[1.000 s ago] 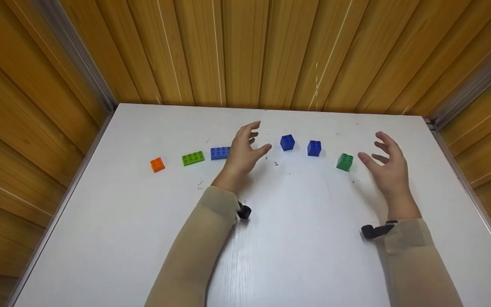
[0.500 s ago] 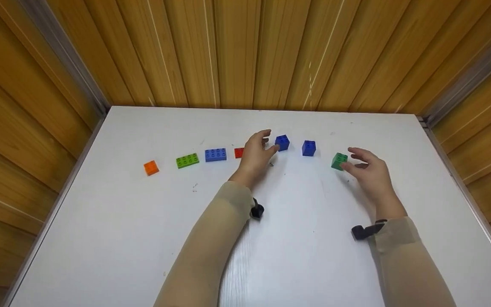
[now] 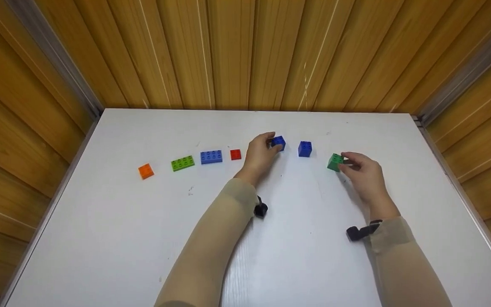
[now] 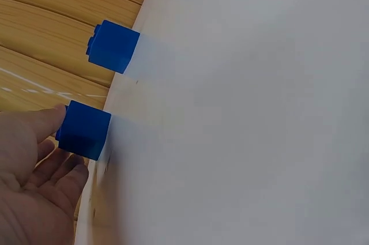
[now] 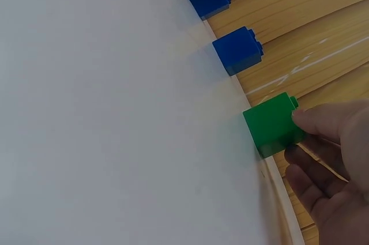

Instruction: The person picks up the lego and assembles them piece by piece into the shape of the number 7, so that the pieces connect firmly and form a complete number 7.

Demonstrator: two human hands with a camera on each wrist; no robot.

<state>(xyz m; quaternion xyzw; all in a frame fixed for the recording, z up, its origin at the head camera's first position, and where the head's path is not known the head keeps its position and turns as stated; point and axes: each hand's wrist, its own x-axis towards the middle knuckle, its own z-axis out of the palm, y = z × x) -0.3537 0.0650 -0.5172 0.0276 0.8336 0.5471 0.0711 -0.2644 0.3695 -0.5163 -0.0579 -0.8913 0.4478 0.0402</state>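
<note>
Near the back of the white table, my left hand (image 3: pixel 261 155) has its thumb and fingers around the left of two dark blue bricks (image 3: pixel 278 143). In the left wrist view, the thumb meets the studded edge of that brick (image 4: pixel 85 130), with the fingers curled along its other side. The second dark blue brick (image 3: pixel 304 149) stands a short way to the right. My right hand (image 3: pixel 364 177) pinches a green brick (image 3: pixel 335 162) from its right side. The right wrist view puts the thumb by a stud of the green brick (image 5: pixel 274 124), fingers below.
Left of my left hand, a red brick (image 3: pixel 235 154), a flat lighter blue brick (image 3: pixel 211 157), a lime green brick (image 3: pixel 183 163) and an orange brick (image 3: pixel 145 171) lie in a loose row. Wood-patterned walls (image 3: pixel 228 55) enclose the back and sides of the table (image 3: pixel 296 256).
My left hand has moved right to the dark blue brick, uncovering the red brick. My right hand has moved left and its fingers have closed on the green brick. The head view has shifted slightly.
</note>
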